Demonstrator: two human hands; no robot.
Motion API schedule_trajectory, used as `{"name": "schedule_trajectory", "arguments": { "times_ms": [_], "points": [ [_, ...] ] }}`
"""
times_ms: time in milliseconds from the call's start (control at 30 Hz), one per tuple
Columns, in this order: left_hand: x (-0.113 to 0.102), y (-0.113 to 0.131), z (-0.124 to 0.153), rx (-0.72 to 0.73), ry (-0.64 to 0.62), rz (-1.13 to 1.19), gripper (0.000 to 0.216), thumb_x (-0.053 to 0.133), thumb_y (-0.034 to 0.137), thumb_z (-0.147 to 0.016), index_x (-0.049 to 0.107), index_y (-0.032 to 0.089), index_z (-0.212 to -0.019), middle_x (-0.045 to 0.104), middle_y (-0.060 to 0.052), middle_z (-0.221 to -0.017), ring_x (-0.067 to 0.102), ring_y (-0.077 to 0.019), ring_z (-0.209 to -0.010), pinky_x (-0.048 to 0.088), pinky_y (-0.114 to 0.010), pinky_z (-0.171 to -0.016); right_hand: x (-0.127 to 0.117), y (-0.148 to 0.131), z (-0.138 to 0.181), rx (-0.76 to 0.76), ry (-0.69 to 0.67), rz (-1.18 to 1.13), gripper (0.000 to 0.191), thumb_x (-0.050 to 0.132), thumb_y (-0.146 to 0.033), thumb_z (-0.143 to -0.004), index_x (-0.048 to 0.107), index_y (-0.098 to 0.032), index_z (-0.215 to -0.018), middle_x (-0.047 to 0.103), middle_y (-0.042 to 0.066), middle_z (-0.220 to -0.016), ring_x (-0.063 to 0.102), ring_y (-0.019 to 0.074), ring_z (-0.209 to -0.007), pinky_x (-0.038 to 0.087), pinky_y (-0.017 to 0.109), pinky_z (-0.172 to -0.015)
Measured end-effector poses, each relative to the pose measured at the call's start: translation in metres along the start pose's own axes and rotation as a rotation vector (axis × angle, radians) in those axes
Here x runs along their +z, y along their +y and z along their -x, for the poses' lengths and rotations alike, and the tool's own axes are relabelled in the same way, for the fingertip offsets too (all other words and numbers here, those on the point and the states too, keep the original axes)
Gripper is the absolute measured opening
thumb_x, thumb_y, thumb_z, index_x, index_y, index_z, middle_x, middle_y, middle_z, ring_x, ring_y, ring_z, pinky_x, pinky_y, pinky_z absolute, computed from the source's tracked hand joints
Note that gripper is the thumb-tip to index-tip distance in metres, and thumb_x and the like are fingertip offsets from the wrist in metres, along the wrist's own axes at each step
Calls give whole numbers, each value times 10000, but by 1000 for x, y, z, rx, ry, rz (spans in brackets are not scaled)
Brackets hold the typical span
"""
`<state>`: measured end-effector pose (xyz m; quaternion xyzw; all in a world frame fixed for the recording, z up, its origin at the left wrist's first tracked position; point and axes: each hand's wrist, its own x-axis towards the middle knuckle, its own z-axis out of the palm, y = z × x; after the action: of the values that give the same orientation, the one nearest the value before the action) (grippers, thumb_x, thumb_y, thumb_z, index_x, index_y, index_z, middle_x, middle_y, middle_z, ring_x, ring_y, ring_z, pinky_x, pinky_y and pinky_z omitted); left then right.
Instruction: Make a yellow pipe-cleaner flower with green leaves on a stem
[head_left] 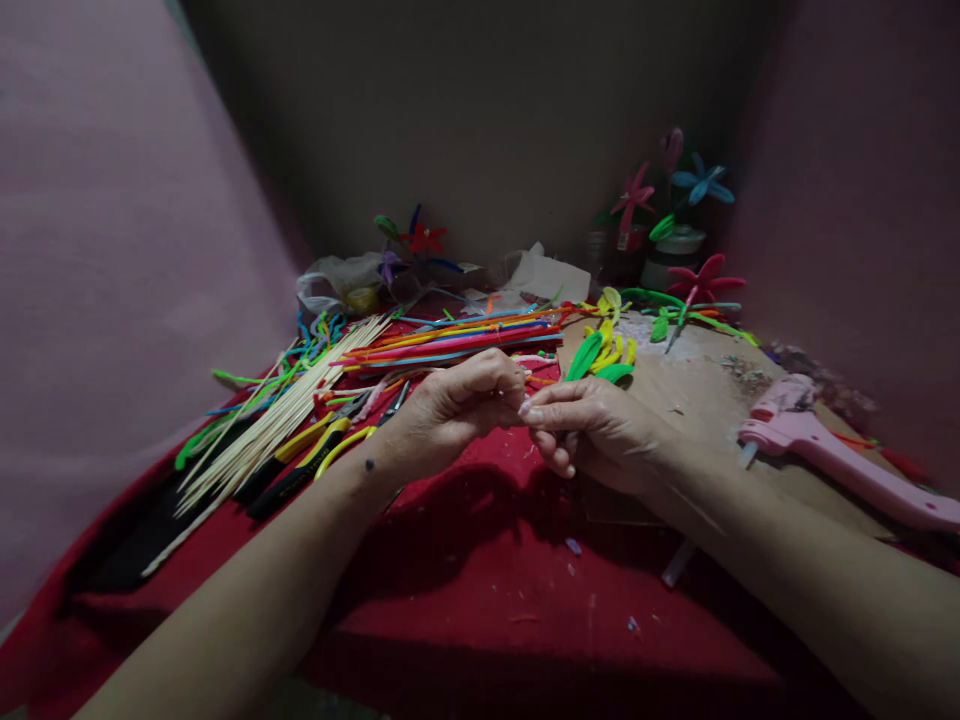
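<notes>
My left hand (469, 405) and my right hand (592, 425) meet above the red cloth, fingertips pinched together. Between them shows a tiny pale pink bit (524, 407), too small to name. Fingers of the left hand are curled in and partly hide it. Just behind the right hand are green fuzzy leaves (584, 356) and yellow pipe-cleaner petals (619, 350); whether the hand touches them I cannot tell. Past the left hand lies a bundle of coloured pipe cleaners (465, 340).
Wooden skewers (277, 415) and yellow-black pliers (315, 455) lie at left. On the right, a pink glue gun (840, 445) rests across cardboard (675, 400). Finished pipe-cleaner flowers (703, 182) stand at the back near a jar (679, 250). Scraps dot the red cloth (525, 600).
</notes>
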<state>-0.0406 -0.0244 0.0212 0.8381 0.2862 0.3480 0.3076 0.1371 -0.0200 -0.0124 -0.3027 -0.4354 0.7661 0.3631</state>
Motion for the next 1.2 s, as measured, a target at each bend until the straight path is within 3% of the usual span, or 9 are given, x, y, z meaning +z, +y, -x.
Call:
{"name": "schedule_trajectory", "arguments": {
  "times_ms": [467,600,833,967,1067,1200],
  "points": [
    [4,5,1,239,71,-385,108,536,189,-836,615,180,-763,602,-57,-906,581,-126,-849,458,-228,-754,-2,2,-2,-43,26,57,102,681,-176,-610,590,-134,-594,550,-31,-427,444,57,-326,314,165,-318],
    [4,5,1,226,27,-485,124,515,197,-849,602,182,-761,605,-46,-839,564,-110,-762,442,-203,-684,0,1,-1,-57,32,122,117,680,-195,-611,586,-139,-569,548,-30,-427,418,53,-318,268,173,-313],
    [12,1,5,192,190,-400,84,531,156,-831,560,171,-753,568,-19,-766,519,-99,-694,413,-210,-661,10,-6,8,-241,140,281,134,656,-213,-631,581,-146,-543,519,-34,-444,402,52,-369,290,192,-373],
    [20,4,5,21,294,-191,70,585,141,-780,570,162,-715,537,6,-700,479,-86,-636,394,-201,-607,14,-6,12,-407,204,478,153,619,-235,-693,604,-141,-572,509,-32,-470,412,62,-427,326,199,-425],
    [25,9,2,-254,361,185,88,627,159,-734,553,156,-687,494,35,-604,425,-59,-518,353,-183,-497,16,-2,14,-549,271,671,141,577,-213,-745,645,-135,-648,530,-22,-513,424,70,-466,339,201,-456],
    [27,5,-2,-602,302,676,149,670,174,-673,523,153,-665,423,67,-508,323,-28,-400,242,-159,-387,13,7,14,-791,368,1019,162,519,-111,-755,660,-142,-683,582,4,-561,472,88,-506,369,218,-517]
  ]
}}
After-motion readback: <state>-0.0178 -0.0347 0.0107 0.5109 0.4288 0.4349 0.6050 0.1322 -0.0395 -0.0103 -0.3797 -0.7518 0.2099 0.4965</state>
